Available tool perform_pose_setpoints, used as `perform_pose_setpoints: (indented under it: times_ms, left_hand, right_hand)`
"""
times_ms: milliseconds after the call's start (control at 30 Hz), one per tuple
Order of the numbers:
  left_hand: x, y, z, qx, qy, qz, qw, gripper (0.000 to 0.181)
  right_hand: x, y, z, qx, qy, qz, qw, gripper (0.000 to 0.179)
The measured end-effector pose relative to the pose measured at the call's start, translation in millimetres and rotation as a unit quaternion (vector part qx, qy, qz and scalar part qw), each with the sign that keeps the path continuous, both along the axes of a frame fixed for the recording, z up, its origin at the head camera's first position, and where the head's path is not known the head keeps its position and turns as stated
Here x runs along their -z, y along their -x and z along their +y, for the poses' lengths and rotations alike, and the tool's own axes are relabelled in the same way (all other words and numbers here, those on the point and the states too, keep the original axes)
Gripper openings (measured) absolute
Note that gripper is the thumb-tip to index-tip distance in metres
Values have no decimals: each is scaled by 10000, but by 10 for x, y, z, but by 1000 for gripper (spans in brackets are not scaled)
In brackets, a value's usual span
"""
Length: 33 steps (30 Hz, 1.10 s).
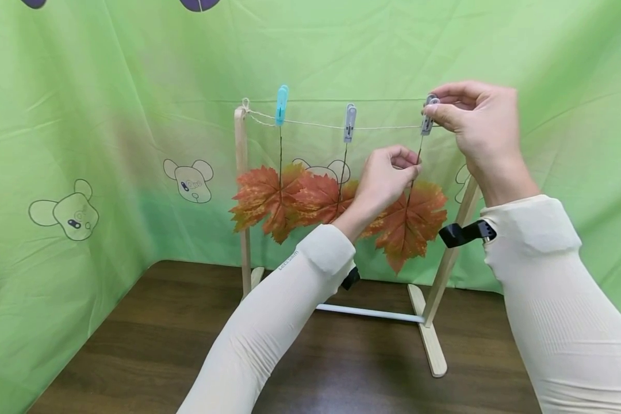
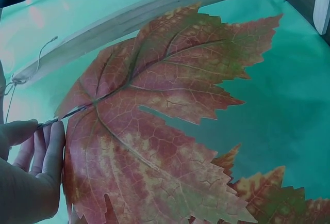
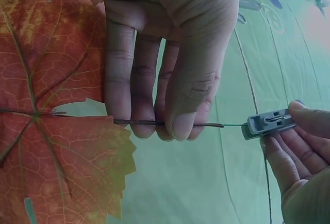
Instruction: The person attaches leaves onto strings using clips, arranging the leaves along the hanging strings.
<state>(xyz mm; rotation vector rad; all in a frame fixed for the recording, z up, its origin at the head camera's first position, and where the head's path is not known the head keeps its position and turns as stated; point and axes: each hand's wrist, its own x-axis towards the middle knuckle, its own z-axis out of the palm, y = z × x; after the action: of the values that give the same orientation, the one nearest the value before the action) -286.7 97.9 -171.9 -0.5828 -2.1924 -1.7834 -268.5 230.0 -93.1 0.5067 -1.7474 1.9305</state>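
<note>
At the string's right end, my right hand [image 1: 483, 123] pinches a grey clothespin [image 1: 428, 125] between thumb and fingers. Just below it, my left hand [image 1: 385, 178] pinches the thin dark stem [image 3: 211, 125] of an orange-red maple leaf [image 1: 407, 221]. In the right wrist view a fine green wire runs from the stem's tip to the clothespin [image 3: 268, 123], whose jaws lie at the string. The left wrist view shows the leaf [image 2: 129, 110] spread beside my left fingertips. Two more leaves hang to the left, one from a blue clothespin [image 1: 282, 106], one from a grey clothespin [image 1: 349, 122].
The string [image 1: 315, 124] is tied to a wooden post [image 1: 241, 149] at left. Another post [image 1: 447, 270] leans at right on a wooden foot [image 1: 430, 339]. A white rod [image 1: 370, 312] runs low across the brown table [image 1: 150, 333]. Green cloth [image 1: 108, 86] hangs behind.
</note>
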Motion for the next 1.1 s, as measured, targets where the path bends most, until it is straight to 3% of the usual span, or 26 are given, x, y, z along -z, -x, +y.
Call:
perform_pose_setpoints:
  times_ms: [433, 833, 1100]
  left_hand:
    - [-5, 31, 3, -8, 53, 233, 9997, 5]
    - [3, 31, -6, -122, 235, 227, 9994, 4]
    - [19, 53, -17, -101, 221, 335, 9991, 3]
  right_hand:
    - [-8, 6, -3, -155, 202, -178, 9995, 17]
    - [1, -6, 40, -220, -34, -533, 9983, 19]
    - [-5, -14, 30, -114, -227, -539, 9982, 26]
